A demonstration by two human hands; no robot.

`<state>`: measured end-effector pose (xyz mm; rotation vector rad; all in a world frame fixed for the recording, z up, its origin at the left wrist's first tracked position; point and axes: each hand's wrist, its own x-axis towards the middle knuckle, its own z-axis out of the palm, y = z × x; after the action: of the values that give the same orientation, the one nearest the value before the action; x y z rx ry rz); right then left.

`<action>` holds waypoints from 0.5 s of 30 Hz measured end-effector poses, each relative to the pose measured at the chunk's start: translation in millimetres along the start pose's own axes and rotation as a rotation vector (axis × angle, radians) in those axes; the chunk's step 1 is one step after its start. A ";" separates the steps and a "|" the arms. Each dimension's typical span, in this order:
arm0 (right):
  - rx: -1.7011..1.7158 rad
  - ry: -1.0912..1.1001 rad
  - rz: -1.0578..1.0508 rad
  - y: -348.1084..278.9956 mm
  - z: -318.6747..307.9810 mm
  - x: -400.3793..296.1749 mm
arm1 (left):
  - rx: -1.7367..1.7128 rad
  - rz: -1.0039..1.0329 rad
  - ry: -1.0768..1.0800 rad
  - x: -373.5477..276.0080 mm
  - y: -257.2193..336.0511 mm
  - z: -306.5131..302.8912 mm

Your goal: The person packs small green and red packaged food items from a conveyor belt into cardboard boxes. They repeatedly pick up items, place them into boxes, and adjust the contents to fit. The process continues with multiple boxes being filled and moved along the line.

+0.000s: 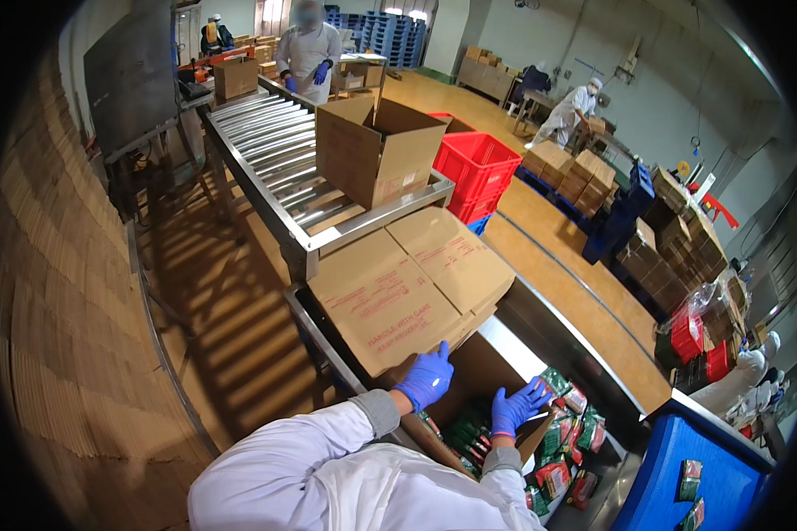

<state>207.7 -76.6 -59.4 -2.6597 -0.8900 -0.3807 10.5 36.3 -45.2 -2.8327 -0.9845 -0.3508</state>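
Directly before me stands an open cardboard box [473, 375] with green-and-red packets [465, 435] in rows inside it. My left hand [428, 379], in a blue glove, is at the box's far left edge, index finger extended beside a stack of flat cardboard cartons [398, 299]. Whether its curled fingers grip the edge is hard to see. My right hand [519, 408], also blue-gloved, lies over the box's right side with fingers spread. Its fingertips reach to the loose packets [558, 431] heaped on the steel tray just right of the box.
A roller conveyor [265, 139] beyond the cartons carries an open box [378, 156]. Red crates [478, 172] stand beside it. Stacked cardboard [73, 318] lines my left. A blue belt [677, 464] with packets is at lower right. A co-worker [309, 53] stands beyond the conveyor.
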 end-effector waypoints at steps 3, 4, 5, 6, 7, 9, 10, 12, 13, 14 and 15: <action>-0.001 0.009 -0.012 2.2 2.1 0.0 | 0.062 0.017 0.014 -0.5 0.7 1.3; -0.024 -0.004 -0.005 1.9 2.1 2.0 | 0.052 0.011 0.013 -0.1 1.0 1.8; -0.058 -0.012 0.004 1.8 1.3 2.9 | 0.045 0.005 0.014 -0.8 1.2 1.9; -0.097 -0.050 0.025 1.1 0.2 4.8 | 0.054 0.003 0.026 -1.1 1.3 1.9; -0.089 -0.073 0.036 0.3 -1.4 6.4 | 0.064 0.002 0.036 -1.4 1.3 1.4; -0.076 -0.126 0.065 -1.6 -5.8 9.6 | 0.090 0.003 0.028 -1.9 0.8 -0.9; -0.083 -0.129 0.062 -2.3 -8.1 10.4 | 0.105 0.005 0.016 -1.9 0.4 -2.6; -0.105 -0.181 0.069 -2.8 -13.0 12.4 | 0.094 -0.004 0.005 -0.4 -0.1 -6.2; -0.100 -0.176 0.054 -2.6 -16.2 13.4 | 0.069 -0.012 0.001 1.1 -0.3 -8.4; -0.108 -0.191 0.046 -2.2 -19.9 14.2 | 0.055 -0.013 -0.038 2.6 -0.5 -10.9; -0.126 -0.225 0.035 -1.3 -24.4 14.7 | 0.025 -0.030 -0.029 4.2 -0.6 -13.8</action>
<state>214.6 -76.8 -31.7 -2.8728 -0.9091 -0.1339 10.9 36.7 -30.7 -2.8112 -1.0300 -0.2993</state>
